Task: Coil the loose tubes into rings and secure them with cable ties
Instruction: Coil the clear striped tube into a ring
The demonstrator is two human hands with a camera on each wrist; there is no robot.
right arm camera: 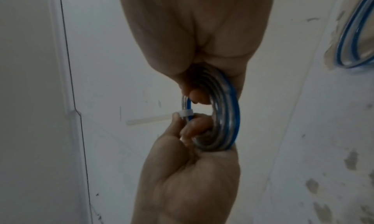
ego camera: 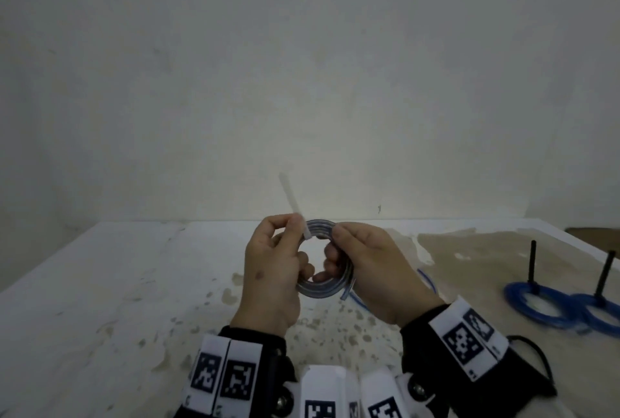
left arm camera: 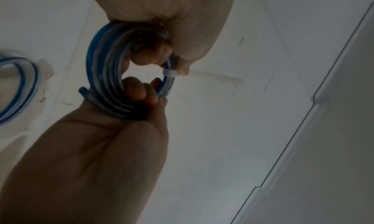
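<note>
A clear, blue-striped tube wound into a small coil [ego camera: 315, 290] is held up between both hands above the table. A white cable tie [ego camera: 292, 199] wraps the coil's upper left side, its tail sticking up and to the left. My left hand [ego camera: 295, 219] pinches the tie where it meets the coil. My right hand [ego camera: 335, 243] grips the coil's right side with fingers hooked through the ring, and the tube's cut end pokes out below. In the left wrist view the tie's band [left arm camera: 171, 73] circles the coil [left arm camera: 101, 64]. The right wrist view shows the same tie [right arm camera: 186, 114] on the coil [right arm camera: 228, 109].
Two tied blue coils [ego camera: 536, 307] [ego camera: 600, 313] sit over upright black pegs [ego camera: 532, 263] at the right of the stained white table [ego camera: 100, 283]. Another loose blue-striped tube [ego camera: 427, 280] lies on the table behind my right hand. A plain wall stands close behind.
</note>
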